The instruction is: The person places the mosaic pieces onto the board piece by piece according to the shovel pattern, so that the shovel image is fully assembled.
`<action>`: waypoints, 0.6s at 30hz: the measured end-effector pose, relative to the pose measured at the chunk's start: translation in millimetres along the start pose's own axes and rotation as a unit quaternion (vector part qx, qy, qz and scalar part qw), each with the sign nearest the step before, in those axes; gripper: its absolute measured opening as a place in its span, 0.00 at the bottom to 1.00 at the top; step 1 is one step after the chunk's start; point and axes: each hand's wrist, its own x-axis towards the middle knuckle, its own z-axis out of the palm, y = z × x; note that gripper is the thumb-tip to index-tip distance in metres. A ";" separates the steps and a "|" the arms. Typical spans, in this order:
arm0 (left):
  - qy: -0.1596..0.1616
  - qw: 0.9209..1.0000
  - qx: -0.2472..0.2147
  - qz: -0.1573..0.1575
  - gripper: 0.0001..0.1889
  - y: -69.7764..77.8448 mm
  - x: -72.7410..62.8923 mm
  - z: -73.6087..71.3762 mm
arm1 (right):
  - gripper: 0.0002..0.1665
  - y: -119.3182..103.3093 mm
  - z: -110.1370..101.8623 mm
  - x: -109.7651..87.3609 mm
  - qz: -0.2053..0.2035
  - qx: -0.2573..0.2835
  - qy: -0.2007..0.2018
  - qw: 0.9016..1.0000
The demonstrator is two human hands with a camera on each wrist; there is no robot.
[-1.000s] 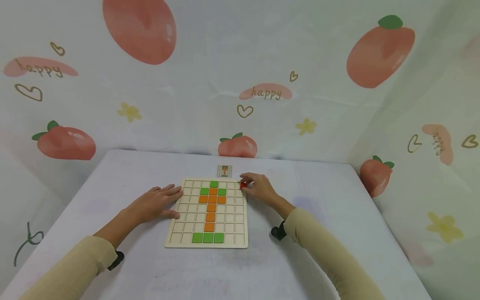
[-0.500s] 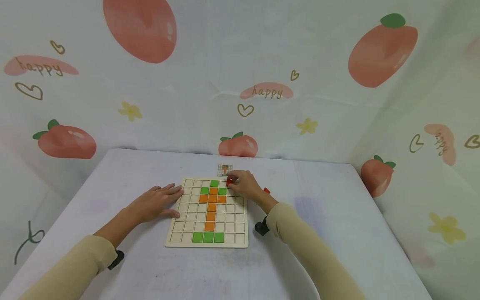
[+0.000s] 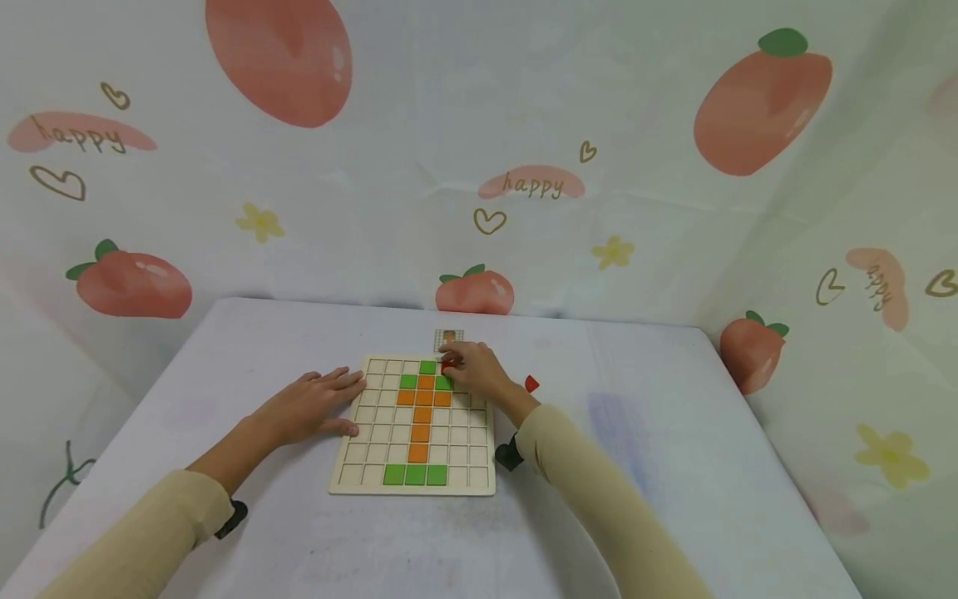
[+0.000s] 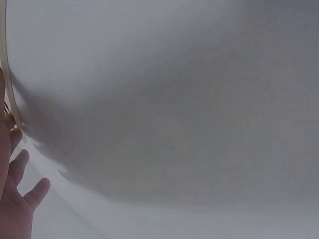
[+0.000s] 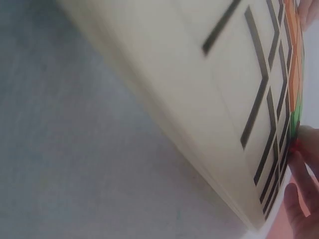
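Note:
A pale wooden grid board (image 3: 374, 453) lies on the table, with orange tiles (image 3: 421, 433) down its middle column. Green tiles (image 3: 415, 475) sit in the near row, and more green ones frame the top of the orange column. My right hand (image 3: 479, 372) pinches a small red piece (image 3: 446, 367) at the far row, just right of the top green tile. In the right wrist view its fingertips are low on the board around the red piece (image 5: 294, 146). With fingers spread, my left hand (image 3: 318, 405) rests against the board's left edge.
A small pattern card (image 3: 449, 339) lies just beyond the board's far edge. Another red piece (image 3: 531, 383), with a rounded side, lies on the white table (image 3: 636, 433) to the right. A printed cloth (image 3: 404, 166) hangs behind the table.
My right hand has moved left along the board's far row, carrying the red piece. The other red piece, hidden at first, now shows on the table. My left hand stays put.

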 end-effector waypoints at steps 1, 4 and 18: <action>0.000 1.000 -0.001 -0.001 0.41 0.3 -0.1 -0.4 | 0.20 -0.7 0.1 -0.1 0.000 0.000 0.002 1.000; -0.002 1.000 -0.002 -0.004 0.41 1.3 -0.4 -1.4 | 0.19 -1.6 0.6 0.3 0.000 0.004 0.004 1.000; -0.002 1.000 -0.002 -0.004 0.42 0.6 0.5 0.4 | 0.16 -2.2 2.9 2.5 0.009 -0.004 0.014 1.000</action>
